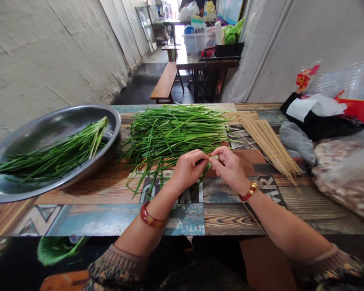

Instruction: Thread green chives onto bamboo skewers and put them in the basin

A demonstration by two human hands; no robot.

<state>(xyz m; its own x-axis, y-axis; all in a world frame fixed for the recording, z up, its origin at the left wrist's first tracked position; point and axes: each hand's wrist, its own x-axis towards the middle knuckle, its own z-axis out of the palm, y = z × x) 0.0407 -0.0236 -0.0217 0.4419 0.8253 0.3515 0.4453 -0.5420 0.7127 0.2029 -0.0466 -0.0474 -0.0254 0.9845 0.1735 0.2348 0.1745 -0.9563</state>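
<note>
My left hand (189,167) and my right hand (230,167) meet fingertip to fingertip in front of a large pile of garlic chives (178,125). Both are closed in a pinch around the pale stem ends of a few chives, whose green leaves trail beneath my left hand. A thin bamboo skewer (251,214) runs from under my right palm toward the table's front edge; my fingers hide its other end. To the right of that hand lies a fanned bundle of bamboo skewers (268,143). One loose skewer sits apart at the bundle's left side.
A wide metal basin (117,121) at the left holds chives with skewers through their stem ends. On the right are a clear bag of pale pieces (339,173), a grey plastic bag (295,139) and other packaging. A bench (166,79) and another table stand beyond.
</note>
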